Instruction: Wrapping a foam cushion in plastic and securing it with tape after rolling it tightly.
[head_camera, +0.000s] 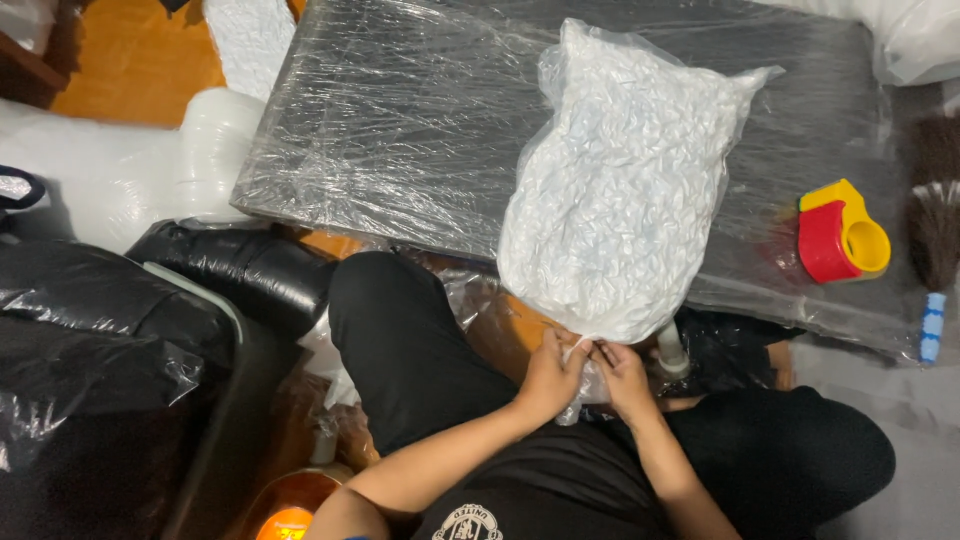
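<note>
Currently pinching the near end of the clear plastic bag (620, 190), stuffed with crumpled white material. Left hand (550, 378) and right hand (625, 380) both closed on the gathered bag neck (585, 350), fingertips almost touching, right at the table's near edge. Bag lying flat on the dark table wrapped in clear film (400, 110), running from near-centre to the far side, open corners flaring at the far end.

Likely closing or twisting the neck, judging by the bunched film between the fingers. To do it well:
- keeping both pinches tight and close together, so no filling is slipping out
- gathering all loose film into one bunch before twisting, not just the middle
- pressing air toward the far end first, probably; bag looking puffy
- keeping the bag's weight resting on the table, not hanging off the edge

Red-and-yellow tape dispenser (840, 235) sitting to the right on the table, well apart from both hands. Brush (935, 220) lying further right. Black cushioned seat (240, 265) sitting near left.
</note>
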